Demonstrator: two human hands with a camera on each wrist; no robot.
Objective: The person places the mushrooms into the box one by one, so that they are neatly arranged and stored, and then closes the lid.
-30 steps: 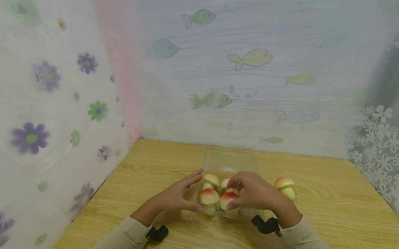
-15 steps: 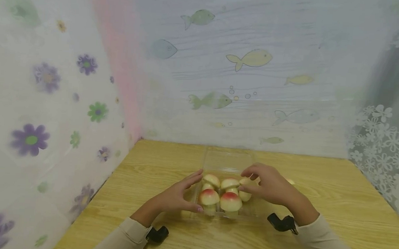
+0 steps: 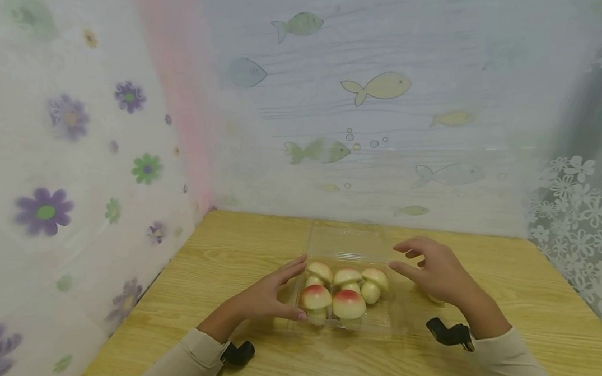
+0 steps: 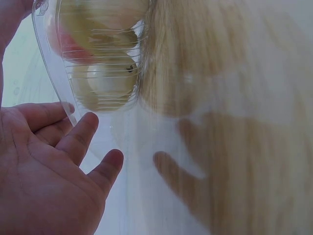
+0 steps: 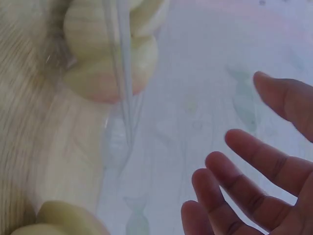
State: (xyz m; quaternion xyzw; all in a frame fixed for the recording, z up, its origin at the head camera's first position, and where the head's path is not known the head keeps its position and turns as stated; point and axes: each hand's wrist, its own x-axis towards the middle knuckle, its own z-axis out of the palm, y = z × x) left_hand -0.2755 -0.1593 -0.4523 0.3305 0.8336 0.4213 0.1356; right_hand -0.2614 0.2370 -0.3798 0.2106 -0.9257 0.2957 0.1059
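A clear plastic clamshell box lies on the table in the head view with its lid folded back. Several toy mushrooms, including a red-capped one and a paler one at the back right, sit inside. My left hand rests at the box's left side, its fingers spread; in the left wrist view the fingertips are right at the rim. To the right of the box hovers my right hand, holding nothing, fingers loosely bent. Another mushroom shows partly beneath that hand, mostly hidden by it.
The wood-grain table meets a fish-patterned backdrop behind the box. A flower-patterned sheet rises along the left side, and a lace-patterned one hangs at the right. Black wrist mounts protrude below both hands.
My right hand has left the box and moved right, over the mushroom outside. A mushroom now shows in the back right of the box. The left hand has stayed in place.
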